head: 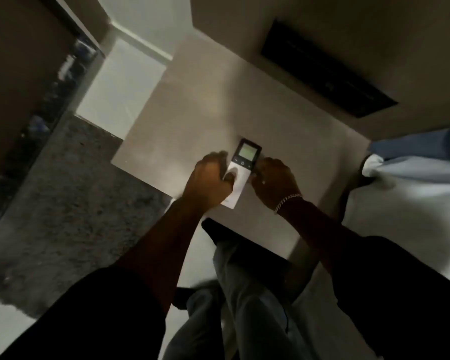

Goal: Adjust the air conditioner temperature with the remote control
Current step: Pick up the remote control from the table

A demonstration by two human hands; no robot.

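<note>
- Remote control held up mid-frame, lit screen end at 12 o'clock, pale lower body running down toward 6 o'clock, tilted slightly toward 7.
- Left hand wrapped and closed on the pale body from the 9 o'clock side, thumb lying across the front face below the dark button band.
- Right hand pressed against the 3 o'clock edge of the remote control, fingers curled; whether actually clamping or only steadying cannot be told from this blurred view.
- Bracelet on the right wrist, at 5 o'clock from the remote control.
- Dark rectangular vent, probably the air conditioner outlet, up at 1 o'clock from the screen, well apart.
- Step in hand, by judgement: pressing a temperature key on the dark band just under the screen.
- Best done by keeping the left grip low on the body, clear of keys and screen.
- Worth aiming the screen end toward the vent at 1 o'clock before pressing, so the signal lands.
- Single deliberate presses, with the reading checked on the screen after each.
- Risk: the thumb resting on the face could trigger a wrong key.
</note>
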